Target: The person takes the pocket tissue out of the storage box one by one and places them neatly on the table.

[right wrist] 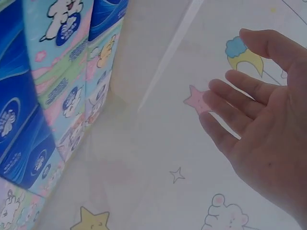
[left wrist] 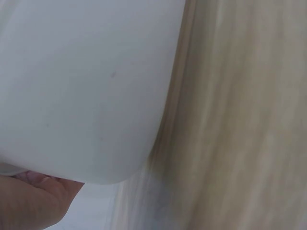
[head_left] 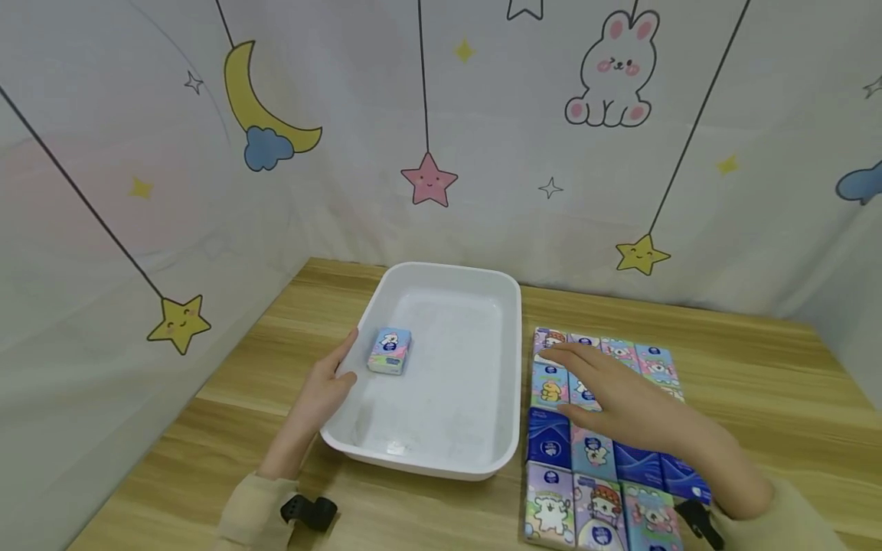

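My left hand (head_left: 325,394) holds the left rim of a white plastic tub (head_left: 455,417), thumb over the edge and fingers on the outer side. Part of that hand (left wrist: 36,201) shows at the tub's edge in the left wrist view. Inside the tub, near its left wall, lies one small pack of tissues (head_left: 390,350), light blue and pink. Over the rows of tissue packs (head_left: 549,440) on the right hovers my right hand (head_left: 623,398), covering some of them. Its fingers look slightly bent and hold nothing in the right wrist view.
Wood-grain table (head_left: 758,383) lies under everything. A white cloth (head_left: 510,222) printed with stars, a moon and a rabbit hangs behind and at both sides. The packs lie close together just right of the tub, some dark blue, others with cartoon animals.
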Available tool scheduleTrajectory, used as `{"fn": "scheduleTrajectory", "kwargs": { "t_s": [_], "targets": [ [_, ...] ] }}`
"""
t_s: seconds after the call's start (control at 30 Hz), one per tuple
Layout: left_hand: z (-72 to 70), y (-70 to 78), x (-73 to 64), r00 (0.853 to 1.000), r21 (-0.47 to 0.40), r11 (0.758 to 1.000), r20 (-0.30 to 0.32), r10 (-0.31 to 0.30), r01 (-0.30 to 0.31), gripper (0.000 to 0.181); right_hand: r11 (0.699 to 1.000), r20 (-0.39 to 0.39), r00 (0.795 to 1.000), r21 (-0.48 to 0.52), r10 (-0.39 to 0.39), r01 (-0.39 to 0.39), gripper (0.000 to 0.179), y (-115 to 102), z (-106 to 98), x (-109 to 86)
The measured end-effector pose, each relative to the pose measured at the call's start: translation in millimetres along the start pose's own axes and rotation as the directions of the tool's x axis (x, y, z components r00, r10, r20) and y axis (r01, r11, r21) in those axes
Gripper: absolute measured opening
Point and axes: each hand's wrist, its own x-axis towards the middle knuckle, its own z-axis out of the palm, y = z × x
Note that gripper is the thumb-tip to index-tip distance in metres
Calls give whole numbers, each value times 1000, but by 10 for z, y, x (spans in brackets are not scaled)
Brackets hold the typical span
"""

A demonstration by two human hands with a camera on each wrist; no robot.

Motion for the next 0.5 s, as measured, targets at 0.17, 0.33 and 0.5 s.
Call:
{"fn": "scheduleTrajectory", "kwargs": {
  "t_s": [0.17, 0.33, 0.5],
  "targets": [
    [-10, -30, 3, 1000, -4, 1000, -3, 4, -4, 66, 999, 16, 1000, 33, -23, 22, 67, -71, -23, 224],
    [-10, -41, 2, 1000, -12, 1000, -3, 7, -7, 67, 997, 28, 999, 71, -20, 18, 68, -132, -24, 455],
    [0, -39, 19, 1000, -12, 1000, -6, 9, -9, 67, 995, 43, 999, 101, -12, 8, 67, -134, -11, 644]
  ]
}}
